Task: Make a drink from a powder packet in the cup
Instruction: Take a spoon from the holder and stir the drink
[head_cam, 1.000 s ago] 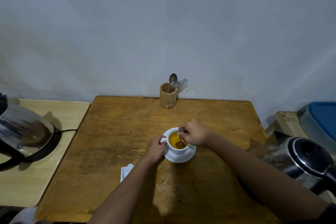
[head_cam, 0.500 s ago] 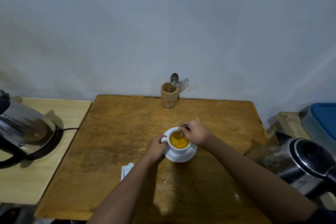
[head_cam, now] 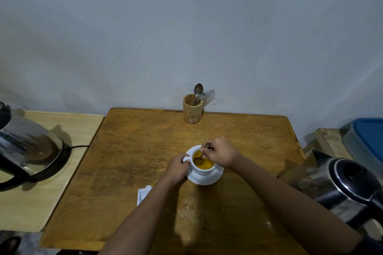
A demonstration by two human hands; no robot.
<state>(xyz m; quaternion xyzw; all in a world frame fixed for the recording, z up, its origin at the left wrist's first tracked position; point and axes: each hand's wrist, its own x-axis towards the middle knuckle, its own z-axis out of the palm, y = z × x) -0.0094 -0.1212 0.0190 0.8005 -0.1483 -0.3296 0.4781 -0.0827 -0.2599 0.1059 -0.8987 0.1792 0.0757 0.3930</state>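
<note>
The left hand point(head_cam: 178, 166) pinches the cup point(head_cam: 202, 168) handle to steady it (saucer beneath) while the right hand point(head_cam: 221, 152) grip holds a spoon point(head_cam: 200, 159), apparently stirring the orange drink.

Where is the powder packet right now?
In the head view, the white packet lies on the wooden table, near-left of the cup, partly hidden under the left forearm.

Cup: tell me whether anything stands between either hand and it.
Nothing does. The left hand already grips the handle of the cup, which sits on its saucer. The right hand holds a spoon with its bowl dipped in the orange drink.
</note>
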